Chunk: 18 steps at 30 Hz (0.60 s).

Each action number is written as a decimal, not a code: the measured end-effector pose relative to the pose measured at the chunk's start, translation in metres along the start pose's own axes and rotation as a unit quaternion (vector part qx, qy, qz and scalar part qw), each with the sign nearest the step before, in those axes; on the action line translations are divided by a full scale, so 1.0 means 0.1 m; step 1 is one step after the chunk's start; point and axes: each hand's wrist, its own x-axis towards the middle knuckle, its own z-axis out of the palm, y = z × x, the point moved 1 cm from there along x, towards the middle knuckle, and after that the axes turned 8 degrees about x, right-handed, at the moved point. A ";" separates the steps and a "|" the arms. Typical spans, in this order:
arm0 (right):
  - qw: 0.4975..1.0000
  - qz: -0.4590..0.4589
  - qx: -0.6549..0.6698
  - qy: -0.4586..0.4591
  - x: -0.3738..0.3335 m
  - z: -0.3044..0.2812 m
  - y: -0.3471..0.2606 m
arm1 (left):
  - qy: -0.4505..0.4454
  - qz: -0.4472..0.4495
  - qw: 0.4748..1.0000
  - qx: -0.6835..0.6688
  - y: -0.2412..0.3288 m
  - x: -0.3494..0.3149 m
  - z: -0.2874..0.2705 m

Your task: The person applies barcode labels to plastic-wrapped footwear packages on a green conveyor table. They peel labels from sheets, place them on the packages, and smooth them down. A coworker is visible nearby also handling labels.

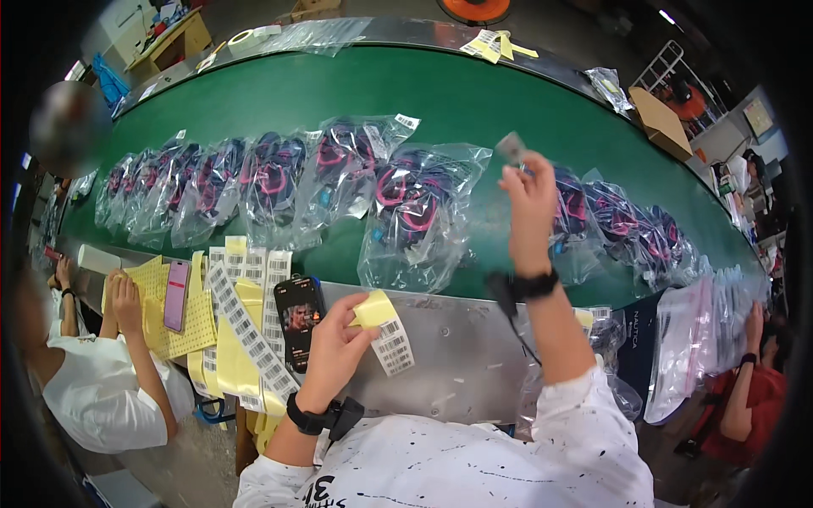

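My left hand [336, 343] pinches a short strip of barcode labels [393, 345] on yellow backing, above the bare metal edge of the work surface. Raised over the green conveyor belt [457, 93], my right hand [532, 190] has its fingertips closed on a small pale label [511, 148]. The nearest bagged pair [415, 207], dark navy and pink and apparently sandals, lies between my two hands in a transparent plastic bag. Behind my right wrist, more bagged pairs [622, 216] continue along the belt, partly hidden by my arm.
Several similar bags [271, 182] line the belt to the left. Barcode label sheets [246, 317] and a black phone [298, 322] lie beside my left hand. A co-worker's hand [127, 300] is near a pink-screened phone [175, 296]. Stacked plastic bags [682, 347] hang at right, near another person [741, 406].
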 end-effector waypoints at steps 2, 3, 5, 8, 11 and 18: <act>0.990 0.023 -0.126 0.055 0.42 -0.17 0.51 | -0.007 -0.002 1.000 -0.019 -0.01 0.01 0.06; 0.979 0.043 -0.195 0.043 0.52 -0.23 0.69 | -0.011 -0.008 1.000 -0.014 0.00 0.03 0.09; 0.975 0.157 -0.160 0.006 0.66 -0.28 1.10 | -0.005 -0.021 1.000 -0.003 0.00 0.03 0.11; 0.959 0.213 -0.182 -0.028 0.75 -0.40 1.38 | 0.004 -0.015 1.000 -0.022 0.02 0.02 0.06; 0.954 0.171 -0.241 -0.052 0.84 -0.66 1.38 | 0.012 -0.018 1.000 -0.020 0.05 0.02 0.03; 0.954 0.295 0.050 -0.038 1.10 -0.54 1.13 | 0.007 -0.044 0.998 -0.048 -0.02 0.03 0.09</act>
